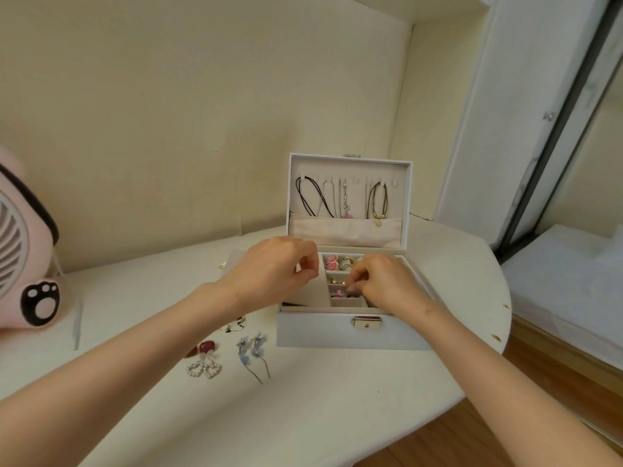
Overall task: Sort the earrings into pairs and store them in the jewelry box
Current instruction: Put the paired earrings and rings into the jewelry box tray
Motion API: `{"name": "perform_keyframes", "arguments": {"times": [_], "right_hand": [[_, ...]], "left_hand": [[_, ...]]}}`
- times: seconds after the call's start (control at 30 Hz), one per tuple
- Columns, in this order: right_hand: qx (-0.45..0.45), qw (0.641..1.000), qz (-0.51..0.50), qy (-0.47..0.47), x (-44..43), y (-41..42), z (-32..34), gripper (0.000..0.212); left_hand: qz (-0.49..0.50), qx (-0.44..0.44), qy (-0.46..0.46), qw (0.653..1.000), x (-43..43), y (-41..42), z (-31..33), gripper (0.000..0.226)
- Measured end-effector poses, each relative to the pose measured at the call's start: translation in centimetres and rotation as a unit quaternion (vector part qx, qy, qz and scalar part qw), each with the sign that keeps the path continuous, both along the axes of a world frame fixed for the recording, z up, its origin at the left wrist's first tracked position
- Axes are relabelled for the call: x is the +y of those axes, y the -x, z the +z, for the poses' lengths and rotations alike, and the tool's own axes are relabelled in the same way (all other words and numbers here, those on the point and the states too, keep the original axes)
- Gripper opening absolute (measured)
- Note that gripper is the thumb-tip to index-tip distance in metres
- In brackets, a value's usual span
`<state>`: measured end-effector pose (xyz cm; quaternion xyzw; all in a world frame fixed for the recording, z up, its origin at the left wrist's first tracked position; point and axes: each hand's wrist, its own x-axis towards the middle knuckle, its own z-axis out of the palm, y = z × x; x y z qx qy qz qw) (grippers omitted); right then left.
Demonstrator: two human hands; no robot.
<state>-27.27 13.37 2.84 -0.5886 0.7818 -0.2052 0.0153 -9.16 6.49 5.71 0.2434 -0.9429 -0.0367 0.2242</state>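
A white jewelry box (320,330) stands open on the table, with necklaces hanging inside its raised lid (349,197). Both hands hover over its small compartments. My left hand (273,274) has curled fingers over the box's left side; whether it holds anything I cannot tell. My right hand (384,284) reaches its fingertips down into a middle compartment beside a pink earring (338,293), apparently pinching something small. On the table left of the box lie pearl heart earrings (204,369), blue flower earrings (252,347), red earrings (202,348) and a small gold-and-black pair (234,324).
A pink fan with a paw print (30,264) stands at the far left. A thin stick (77,325) lies on the white table (337,399). The table's rounded edge drops off to a wooden floor on the right, near a bed (573,281).
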Motion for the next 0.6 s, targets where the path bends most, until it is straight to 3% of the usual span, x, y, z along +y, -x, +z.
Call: {"name": "perform_keyframes", "arguments": {"times": [0.17, 0.3, 0.4, 0.47, 0.6], "right_hand": [[-0.051, 0.994, -0.009, 0.101, 0.8, 0.2, -0.4, 0.006], [-0.037, 0.981, 0.042, 0.187, 2.0, -1.0, -1.4, 0.007], [-0.028, 0.961, 0.098, 0.258, 3.2, -3.0, -2.2, 0.006], [-0.029, 0.954, 0.148, 0.257, 3.7, -4.8, -2.7, 0.015], [-0.048, 0.959, 0.228, 0.163, 3.5, -8.3, -4.2, 0.030]], "left_hand": [[-0.026, 0.014, -0.025, 0.999, 0.4, -1.3, 0.1, 0.007], [-0.058, 0.027, -0.021, 0.998, 1.7, -3.6, -1.1, 0.003], [-0.061, -0.010, -0.015, 0.998, 2.7, -6.2, -3.1, 0.007], [-0.054, -0.037, -0.001, 0.998, 2.8, -8.0, -4.4, 0.011], [0.006, -0.040, 0.009, 0.999, 1.9, -11.1, -5.9, 0.013]]}}
